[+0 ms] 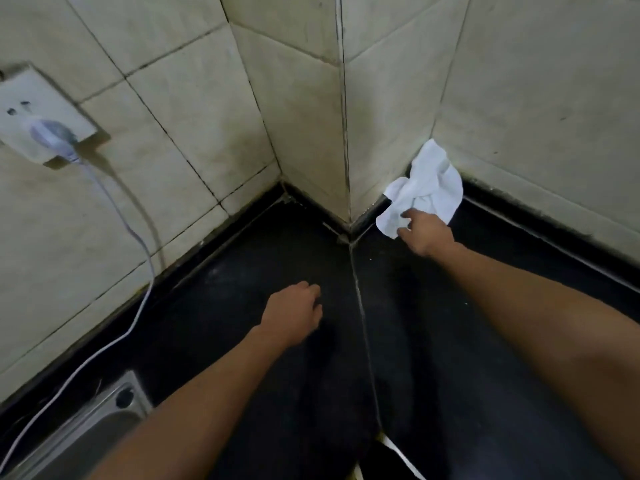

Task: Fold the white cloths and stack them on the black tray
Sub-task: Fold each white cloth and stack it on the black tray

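One white cloth (426, 192) is seen, and it is crumpled: unfolded, bunched into loose creases and ridges, plain white throughout. It is found at the far edge of the black counter (433, 341), just to the right of the jutting wall corner. Its upper part is pushed up against the tiled wall (519, 116), with one peak raised above the rest. Its lower part is spread down over the counter's back lip. The near left flap is pinched by the right hand (424, 233), fingers curled into the fabric.
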{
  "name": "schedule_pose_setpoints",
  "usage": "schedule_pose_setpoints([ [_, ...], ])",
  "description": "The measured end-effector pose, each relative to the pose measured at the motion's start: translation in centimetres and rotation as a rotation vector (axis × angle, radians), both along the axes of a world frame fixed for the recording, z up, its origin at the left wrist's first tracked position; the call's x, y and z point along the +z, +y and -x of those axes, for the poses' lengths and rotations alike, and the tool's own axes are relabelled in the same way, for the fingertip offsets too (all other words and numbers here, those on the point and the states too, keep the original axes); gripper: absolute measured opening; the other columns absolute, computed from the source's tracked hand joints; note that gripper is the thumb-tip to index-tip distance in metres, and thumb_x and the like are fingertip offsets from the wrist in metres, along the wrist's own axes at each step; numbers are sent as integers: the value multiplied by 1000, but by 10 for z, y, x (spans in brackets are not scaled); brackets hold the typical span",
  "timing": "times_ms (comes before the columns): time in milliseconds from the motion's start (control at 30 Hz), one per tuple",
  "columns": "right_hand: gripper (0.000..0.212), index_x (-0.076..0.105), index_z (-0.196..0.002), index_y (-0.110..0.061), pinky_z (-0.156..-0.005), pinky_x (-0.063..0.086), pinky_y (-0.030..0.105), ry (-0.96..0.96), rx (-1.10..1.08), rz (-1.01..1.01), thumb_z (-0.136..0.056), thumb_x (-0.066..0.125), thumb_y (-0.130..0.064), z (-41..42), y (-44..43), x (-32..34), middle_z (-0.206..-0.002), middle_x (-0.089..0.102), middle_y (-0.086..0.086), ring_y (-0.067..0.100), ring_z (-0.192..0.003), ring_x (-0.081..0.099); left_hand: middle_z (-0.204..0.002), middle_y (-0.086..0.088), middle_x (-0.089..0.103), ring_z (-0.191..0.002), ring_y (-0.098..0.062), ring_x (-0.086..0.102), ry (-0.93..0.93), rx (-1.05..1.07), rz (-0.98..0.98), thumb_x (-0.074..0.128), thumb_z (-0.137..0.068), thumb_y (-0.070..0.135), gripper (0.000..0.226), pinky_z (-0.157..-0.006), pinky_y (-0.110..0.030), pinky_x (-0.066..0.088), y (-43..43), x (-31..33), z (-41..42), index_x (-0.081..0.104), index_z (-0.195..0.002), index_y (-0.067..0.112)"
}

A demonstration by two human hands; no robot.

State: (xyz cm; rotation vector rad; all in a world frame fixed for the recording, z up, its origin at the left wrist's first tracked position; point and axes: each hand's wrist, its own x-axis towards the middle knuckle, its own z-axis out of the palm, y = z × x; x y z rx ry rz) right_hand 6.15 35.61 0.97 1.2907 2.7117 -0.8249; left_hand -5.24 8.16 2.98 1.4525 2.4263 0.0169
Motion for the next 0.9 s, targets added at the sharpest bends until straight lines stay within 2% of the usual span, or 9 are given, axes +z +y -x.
schedule_pose_setpoints([
  [100,59,48,-132,-12,-94,44,42,23,-47,83,-83,50,-45,41,37,-25,-126,57,15,36,-116,54,-108,-4,59,-97,-25,60,-6,32,14,49,-94,33,25,-78,-40,51,18,-13,20,58,-110,15],
  [233,56,41,-140,-12,-99,41,40,-17,-134,214,-89,60,-25,76,57,-45,-136,51,18,36,-123,50,-108,-4,60,-95,-25,60,-50,47,45,50,-93,31,24,-77,-40,52,28,-31,32,59,-108,15],
  [300,30,56,-118,-12,-88,42,35,-33,-162,256,-90,57,-21,82,61,-55,-122,59,18,36,-116,54,-108,-4,60,-94,-24,60,-69,52,67,50,-93,31,23,-76,-39,52,28,-39,35,59,-108,15],
  [367,6,56,-94,-17,-76,39,30,-7,-213,223,-90,55,-21,79,60,-63,-97,60,13,36,-107,59,-108,-4,59,-93,-24,60,-87,49,78,49,-94,30,24,-76,-39,52,25,-45,36,58,-109,15],
  [433,20,61,-80,-8,-69,37,29,92,-305,159,-90,55,-24,70,56,-66,-81,61,12,35,-93,62,-108,-4,59,-94,-23,60,-100,49,80,49,-94,30,24,-76,-39,52,23,-47,37,58,-109,15],
  [500,24,67,-82,-4,-67,39,28,166,-375,89,-89,57,-25,55,48,-61,-82,67,12,31,-87,63,-107,-4,60,-94,-23,60,-100,42,72,49,-94,30,23,-75,-38,51,19,-47,37,58,-108,15],
  [600,15,68,-95,-8,-74,42,27,210,-434,75,-85,62,-19,29,34,-48,-97,68,9,28,-94,61,-107,-4,60,-95,-24,59,-92,20,59,49,-94,31,23,-75,-37,50,11,-42,33,58,-107,15],
  [700,15,68,-96,-11,-82,47,31,244,-468,58,-84,60,-12,-2,16,-31,-104,67,10,29,-99,62,-108,-3,60,-97,-23,59,-91,-5,14,49,-94,31,23,-76,-36,49,0,-32,26,58,-110,17],
  [900,14,65,-82,-22,-76,47,30,298,-453,42,-82,55,-12,-70,-40,-3,-92,66,1,24,-90,62,-107,0,59,-96,-20,59,-95,-67,-41,48,-94,32,23,-73,-31,43,-30,-17,-2,57,-112,20],
])
